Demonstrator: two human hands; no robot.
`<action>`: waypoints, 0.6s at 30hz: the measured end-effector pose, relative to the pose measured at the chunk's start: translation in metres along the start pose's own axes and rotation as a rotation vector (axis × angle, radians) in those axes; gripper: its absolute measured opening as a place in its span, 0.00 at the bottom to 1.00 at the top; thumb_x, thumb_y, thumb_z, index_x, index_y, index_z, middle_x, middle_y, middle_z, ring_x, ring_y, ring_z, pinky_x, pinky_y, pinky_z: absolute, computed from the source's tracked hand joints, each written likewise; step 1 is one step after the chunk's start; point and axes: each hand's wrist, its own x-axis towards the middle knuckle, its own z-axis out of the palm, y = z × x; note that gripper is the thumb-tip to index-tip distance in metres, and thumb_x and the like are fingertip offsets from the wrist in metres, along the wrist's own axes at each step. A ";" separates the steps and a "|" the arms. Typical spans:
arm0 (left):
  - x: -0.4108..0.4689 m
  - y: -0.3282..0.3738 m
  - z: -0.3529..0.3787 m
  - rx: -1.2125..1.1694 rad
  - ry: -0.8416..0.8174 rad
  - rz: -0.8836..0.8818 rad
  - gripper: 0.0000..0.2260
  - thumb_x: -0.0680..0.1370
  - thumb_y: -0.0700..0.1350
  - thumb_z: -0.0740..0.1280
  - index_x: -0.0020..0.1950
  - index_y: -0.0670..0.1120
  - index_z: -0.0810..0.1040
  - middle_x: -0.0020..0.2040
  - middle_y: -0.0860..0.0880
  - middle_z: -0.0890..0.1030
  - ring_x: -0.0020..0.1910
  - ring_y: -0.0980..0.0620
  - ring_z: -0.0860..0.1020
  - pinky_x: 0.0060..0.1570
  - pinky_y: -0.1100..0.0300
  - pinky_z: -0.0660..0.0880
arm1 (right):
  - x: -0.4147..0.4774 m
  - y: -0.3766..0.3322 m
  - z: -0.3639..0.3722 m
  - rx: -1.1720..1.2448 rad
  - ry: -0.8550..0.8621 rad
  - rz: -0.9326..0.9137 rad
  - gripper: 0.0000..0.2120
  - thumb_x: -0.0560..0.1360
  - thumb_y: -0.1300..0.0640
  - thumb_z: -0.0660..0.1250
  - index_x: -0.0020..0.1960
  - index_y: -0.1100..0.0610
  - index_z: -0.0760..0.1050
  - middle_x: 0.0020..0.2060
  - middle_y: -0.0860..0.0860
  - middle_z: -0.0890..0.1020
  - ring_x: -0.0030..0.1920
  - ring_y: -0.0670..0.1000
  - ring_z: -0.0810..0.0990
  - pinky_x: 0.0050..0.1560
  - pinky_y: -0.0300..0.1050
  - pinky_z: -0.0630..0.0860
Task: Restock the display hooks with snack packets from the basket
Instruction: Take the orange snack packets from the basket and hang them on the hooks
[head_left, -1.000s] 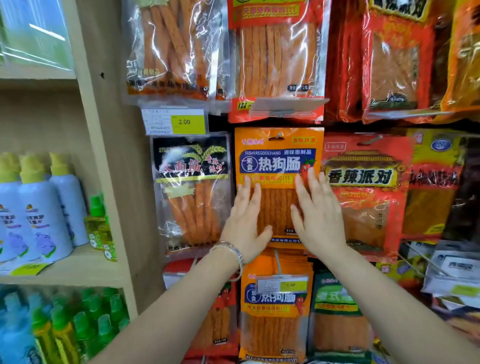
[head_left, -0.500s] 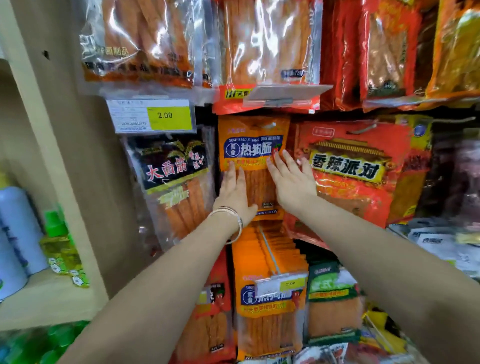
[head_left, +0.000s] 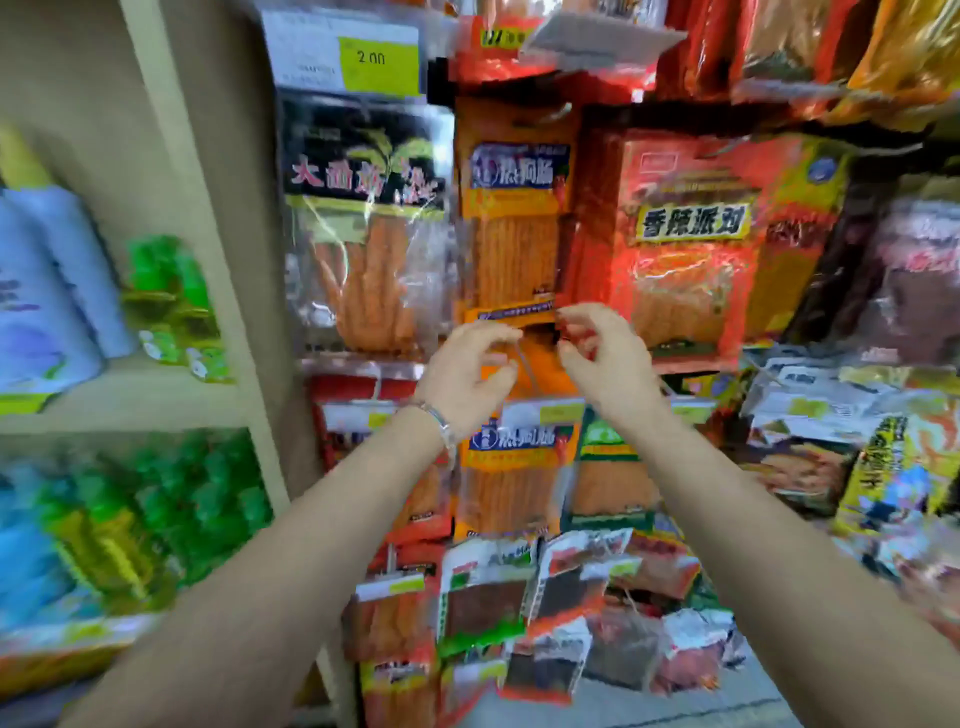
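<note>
An orange snack packet (head_left: 514, 223) with a blue label hangs on a display hook in the middle of the rack. My left hand (head_left: 465, 379) and my right hand (head_left: 605, 358) hover just below its bottom edge, a little in front of the rack. Both have loosely curled fingers and hold nothing. Behind them hangs a second row of the same orange packets (head_left: 511, 467). The picture is blurred by motion. The basket is out of sight.
A black-topped packet (head_left: 366, 223) hangs to the left, a red one (head_left: 685, 239) to the right. A yellow price tag (head_left: 379, 62) sits above. Wooden shelves (head_left: 140, 395) on the left carry blue bottles (head_left: 47, 296) and green ones. Small packets (head_left: 519, 613) hang lower down.
Both hands have come off the orange packet they were pressing flat and dropped below it, fingers now curled loosely. The view has tilted downward and pulled back.
</note>
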 end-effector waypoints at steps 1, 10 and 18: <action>-0.032 -0.007 0.004 0.000 -0.014 -0.050 0.14 0.74 0.33 0.64 0.59 0.41 0.77 0.56 0.47 0.73 0.51 0.49 0.78 0.51 0.72 0.68 | -0.028 0.003 0.005 0.109 -0.029 0.058 0.16 0.73 0.65 0.66 0.61 0.56 0.75 0.49 0.50 0.78 0.46 0.50 0.76 0.53 0.50 0.74; -0.361 -0.083 0.007 -0.014 -0.226 -0.980 0.16 0.76 0.41 0.63 0.62 0.33 0.75 0.55 0.40 0.76 0.52 0.53 0.72 0.62 0.53 0.69 | -0.304 0.021 0.107 0.297 -0.569 0.606 0.17 0.74 0.70 0.65 0.62 0.66 0.72 0.52 0.59 0.78 0.51 0.55 0.76 0.54 0.41 0.73; -0.547 -0.130 -0.059 0.118 -0.281 -1.365 0.13 0.80 0.41 0.61 0.63 0.40 0.75 0.62 0.40 0.77 0.50 0.53 0.76 0.41 0.73 0.67 | -0.440 -0.034 0.206 0.068 -1.182 0.716 0.12 0.76 0.64 0.65 0.59 0.63 0.72 0.51 0.60 0.80 0.45 0.52 0.75 0.48 0.43 0.71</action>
